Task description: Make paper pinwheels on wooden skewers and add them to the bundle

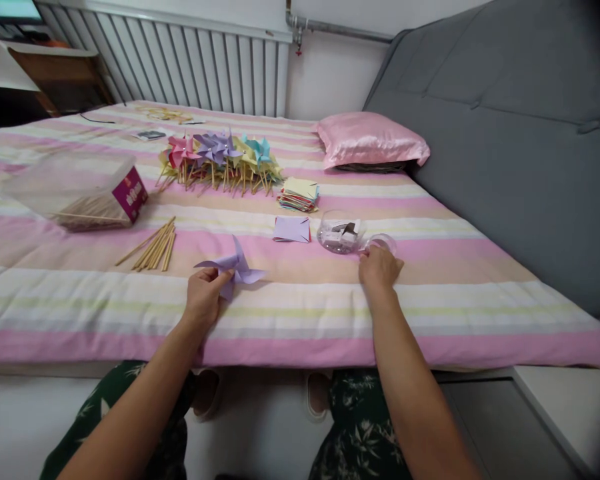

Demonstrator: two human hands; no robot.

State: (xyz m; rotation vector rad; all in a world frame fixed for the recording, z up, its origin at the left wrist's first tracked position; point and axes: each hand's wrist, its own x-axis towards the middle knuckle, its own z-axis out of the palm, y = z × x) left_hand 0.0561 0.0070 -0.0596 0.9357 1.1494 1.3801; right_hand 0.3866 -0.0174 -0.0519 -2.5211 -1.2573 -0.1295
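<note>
A purple paper pinwheel (239, 268) is pinched at its centre by my left hand (205, 293), just above the bed. My right hand (380, 268) is at the near edge of a small clear round dish (386, 241), fingers curled. Its fingertips are mostly hidden, so what they pinch does not show. Beside it stands a round clear container (337, 245) with white and dark pieces inside. A few purple and red paper squares (292, 229) lie to the left of that container. Behind them is a stack of coloured paper squares (299, 194).
Several finished pinwheels (220, 153) on sticks lie in a pile farther back. Loose wooden sticks (155, 248) lie near a clear plastic box (80, 190) holding more sticks. A pink pillow (373, 139) rests by the grey headboard (505, 113). The bed's striped sheet (300, 320) spans the front.
</note>
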